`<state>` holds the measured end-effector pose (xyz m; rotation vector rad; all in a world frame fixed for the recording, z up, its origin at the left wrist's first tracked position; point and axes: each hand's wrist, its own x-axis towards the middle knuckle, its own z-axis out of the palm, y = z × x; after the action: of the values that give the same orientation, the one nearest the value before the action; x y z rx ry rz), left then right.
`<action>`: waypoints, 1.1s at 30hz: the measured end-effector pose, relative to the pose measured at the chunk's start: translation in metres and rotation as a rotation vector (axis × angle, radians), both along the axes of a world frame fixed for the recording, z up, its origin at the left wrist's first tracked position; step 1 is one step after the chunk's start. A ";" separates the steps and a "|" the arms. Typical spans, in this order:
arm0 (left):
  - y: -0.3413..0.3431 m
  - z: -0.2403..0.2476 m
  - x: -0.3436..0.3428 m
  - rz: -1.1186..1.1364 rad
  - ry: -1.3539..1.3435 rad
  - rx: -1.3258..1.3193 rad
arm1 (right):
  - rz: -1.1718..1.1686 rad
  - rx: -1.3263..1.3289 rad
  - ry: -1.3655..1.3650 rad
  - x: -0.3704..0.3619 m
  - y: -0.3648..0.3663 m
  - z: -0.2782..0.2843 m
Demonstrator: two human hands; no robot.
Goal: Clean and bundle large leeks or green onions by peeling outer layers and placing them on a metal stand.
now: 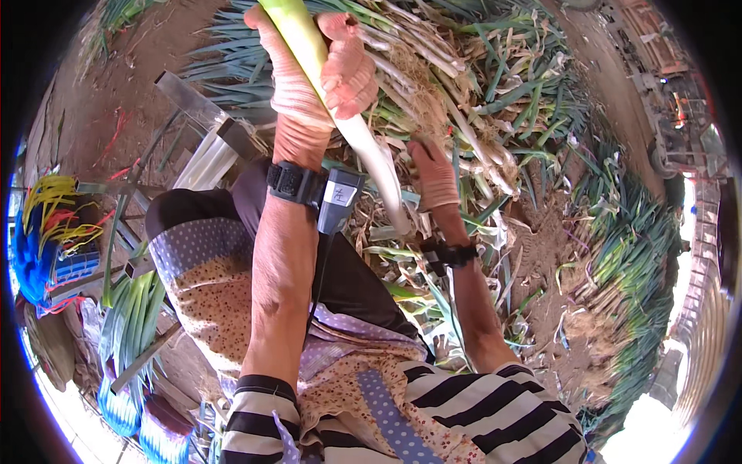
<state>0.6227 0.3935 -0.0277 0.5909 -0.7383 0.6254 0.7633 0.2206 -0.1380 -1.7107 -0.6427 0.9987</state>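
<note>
A thick leek (372, 158) slants down from the top edge, green above and white at its lower end. Wrapped around its upper part is my left hand (313, 77), in a pale glove with bare fingertips. My right hand (434, 176), gloved the same way, is just right of the leek's white end and apart from it. Its fingers look curled in, and whatever they may hold is hidden. Beyond both hands lies a heap of untrimmed leeks (464, 100) with roots and dry outer leaves. Stripped leaves (410, 271) litter the ground below my right hand.
A long row of leeks (626, 286) runs down the right side over bare soil. At left stand a metal frame (127, 267), blue bundles with yellow and red ties (50, 232), and leeks with trimmed green tops (131, 325). My apron-covered knee (205, 263) is close by.
</note>
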 end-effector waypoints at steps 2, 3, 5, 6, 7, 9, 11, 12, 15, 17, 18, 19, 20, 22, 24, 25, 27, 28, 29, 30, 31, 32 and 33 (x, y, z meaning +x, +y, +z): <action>0.002 0.000 0.003 -0.027 -0.067 0.035 | 0.080 0.105 -0.016 -0.005 -0.009 0.033; -0.002 0.000 0.004 0.006 -0.021 -0.011 | 0.161 0.217 -0.026 -0.006 -0.013 0.045; -0.008 0.001 0.003 0.043 0.033 -0.058 | 0.225 0.323 -0.001 -0.021 -0.012 0.063; -0.010 0.001 0.004 0.050 0.045 -0.078 | 0.330 0.320 0.024 -0.024 -0.012 0.067; -0.012 0.001 0.005 0.055 0.053 -0.090 | 0.432 0.314 0.053 -0.026 -0.016 0.068; -0.014 0.000 0.006 0.063 0.063 -0.112 | 0.470 0.200 0.115 -0.015 -0.024 0.054; -0.014 0.000 0.003 0.074 0.073 -0.119 | 0.498 0.149 -0.006 -0.006 -0.032 0.046; -0.014 -0.001 0.002 0.076 0.077 -0.123 | 0.356 -0.108 0.095 0.002 -0.041 0.047; -0.013 -0.003 -0.002 0.085 0.078 -0.134 | 0.148 -0.163 0.159 -0.007 -0.069 0.031; -0.012 -0.003 -0.002 0.089 0.083 -0.125 | 0.137 -0.260 0.286 -0.002 -0.082 0.026; -0.013 -0.002 0.001 0.085 0.085 -0.120 | 0.013 -0.138 0.294 -0.001 -0.087 0.018; -0.013 -0.003 0.003 0.086 0.085 -0.116 | -0.114 -0.015 0.304 -0.004 -0.086 0.019; -0.012 -0.002 0.004 0.087 0.083 -0.112 | -0.114 -0.011 0.304 -0.004 -0.085 0.023; -0.012 -0.001 0.005 0.096 0.084 -0.105 | 0.082 0.041 0.134 -0.004 -0.077 0.040; -0.012 0.002 0.006 0.103 0.092 -0.103 | 0.388 0.236 -0.374 -0.003 -0.067 0.044; -0.013 0.004 0.009 0.096 0.090 -0.097 | 0.381 0.240 -0.378 -0.008 -0.062 0.049; -0.020 0.009 0.011 0.115 0.146 -0.179 | 0.054 0.009 0.324 -0.029 -0.045 0.076; -0.024 0.011 0.011 0.126 0.178 -0.221 | 0.022 0.016 0.322 -0.037 -0.040 0.091; -0.029 0.013 0.010 0.137 0.210 -0.263 | 0.023 0.019 0.326 -0.036 -0.039 0.087; -0.032 0.014 0.010 0.149 0.242 -0.308 | 0.019 0.055 0.342 -0.035 -0.038 0.079; -0.033 0.016 0.009 0.159 0.268 -0.352 | 0.016 0.091 0.352 -0.034 -0.036 0.073; -0.031 0.016 0.008 0.167 0.267 -0.334 | 0.015 0.090 0.353 -0.029 -0.036 0.065; -0.029 0.016 0.008 0.175 0.267 -0.321 | 0.217 0.184 -0.245 -0.023 -0.036 0.056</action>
<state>0.6303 0.3642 -0.0120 0.4323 -0.3282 0.7912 0.7404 0.1843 -0.0823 -1.6364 -1.0659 0.8530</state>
